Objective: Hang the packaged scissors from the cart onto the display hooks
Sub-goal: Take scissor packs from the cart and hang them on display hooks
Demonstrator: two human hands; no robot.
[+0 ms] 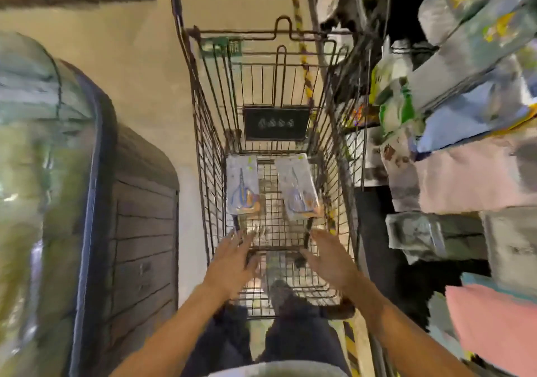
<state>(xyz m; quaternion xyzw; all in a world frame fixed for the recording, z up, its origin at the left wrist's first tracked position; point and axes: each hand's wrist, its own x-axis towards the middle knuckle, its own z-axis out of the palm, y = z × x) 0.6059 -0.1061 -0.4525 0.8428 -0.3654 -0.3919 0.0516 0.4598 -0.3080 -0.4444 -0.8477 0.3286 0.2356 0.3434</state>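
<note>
Two packs of scissors lie flat on the floor of the wire shopping cart [203, 132]: one pack at the left [242, 186], one at the right [299, 187]. Both are white cards with blue-handled scissors. My left hand [232, 263] and my right hand [329, 260] reach down over the cart's near end with fingers stretched out, holding nothing. Each hand is a short way short of the pack on its side. No display hooks can be made out.
Shelves of packaged goods [465, 85] crowd the right side, close against the cart. A dark slatted bin [139, 231] and a blurred plastic-wrapped bulk [37, 173] stand at the left. A black sign [276, 123] hangs on the cart's far wall. My legs show below.
</note>
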